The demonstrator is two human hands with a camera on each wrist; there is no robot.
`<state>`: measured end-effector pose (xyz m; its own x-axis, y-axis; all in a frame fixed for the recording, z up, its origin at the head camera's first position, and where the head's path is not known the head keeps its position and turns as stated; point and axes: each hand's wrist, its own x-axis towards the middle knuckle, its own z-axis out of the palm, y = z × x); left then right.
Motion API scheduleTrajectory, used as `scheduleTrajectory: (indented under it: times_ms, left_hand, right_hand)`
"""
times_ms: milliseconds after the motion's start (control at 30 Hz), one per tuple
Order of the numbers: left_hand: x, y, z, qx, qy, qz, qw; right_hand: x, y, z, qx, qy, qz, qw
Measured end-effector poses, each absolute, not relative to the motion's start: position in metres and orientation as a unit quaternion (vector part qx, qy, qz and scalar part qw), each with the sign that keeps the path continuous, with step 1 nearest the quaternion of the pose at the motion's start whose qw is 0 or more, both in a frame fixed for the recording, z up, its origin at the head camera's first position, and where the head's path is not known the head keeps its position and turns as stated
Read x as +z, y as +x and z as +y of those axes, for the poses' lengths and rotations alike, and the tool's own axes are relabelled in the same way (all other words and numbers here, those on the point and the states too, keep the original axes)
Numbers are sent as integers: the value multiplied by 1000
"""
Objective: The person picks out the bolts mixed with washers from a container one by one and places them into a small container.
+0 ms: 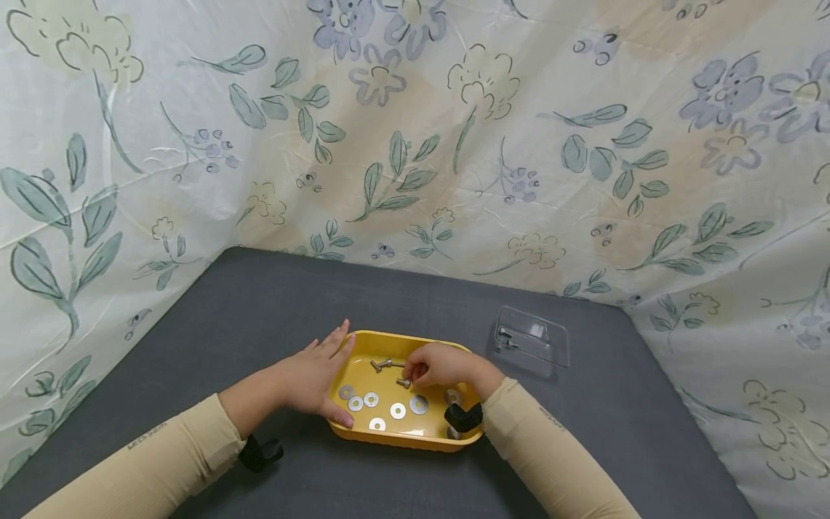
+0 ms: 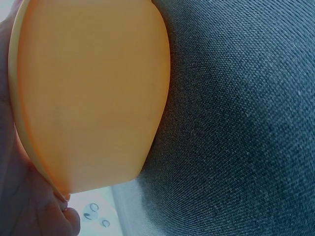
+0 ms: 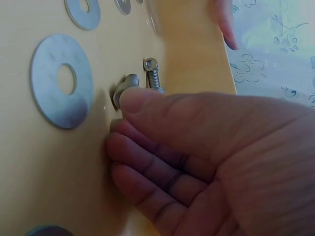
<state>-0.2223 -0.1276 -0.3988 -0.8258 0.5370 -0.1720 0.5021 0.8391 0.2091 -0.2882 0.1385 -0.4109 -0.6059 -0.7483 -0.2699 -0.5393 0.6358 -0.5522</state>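
Observation:
A yellow tray point(image 1: 415, 441) holds several flat washers point(image 1: 398, 411) and a few metal socket-head bolts point(image 1: 387, 363). My left hand point(image 1: 314, 375) rests spread on the tray's left end, thumb over the near side and fingers along the far-left rim. In the left wrist view the tray's outer wall point(image 2: 93, 98) fills much of the frame beside that hand. My right hand point(image 1: 441, 364) reaches inside the tray, and its thumb and fingertips pinch a bolt point(image 3: 129, 84) close over the floor. Another bolt point(image 3: 152, 73) lies just beyond it, and a large washer point(image 3: 51, 81) lies beside the hand.
A clear plastic box point(image 1: 551, 346) with several bolts point(image 1: 506, 339) in it stands on the dark grey table point(image 1: 285, 288), right of the yellow tray. Flower-patterned cloth point(image 1: 415, 144) hangs around the table's back and sides.

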Motion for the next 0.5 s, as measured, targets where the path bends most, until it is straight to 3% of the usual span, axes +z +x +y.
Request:
scheduleTrajectory:
  times_ms: [500]
  left_hand:
    - [-399, -222, -128, 82, 272, 952, 115]
  right_hand:
    - [-419, -290, 134, -210, -388, 860, 257]
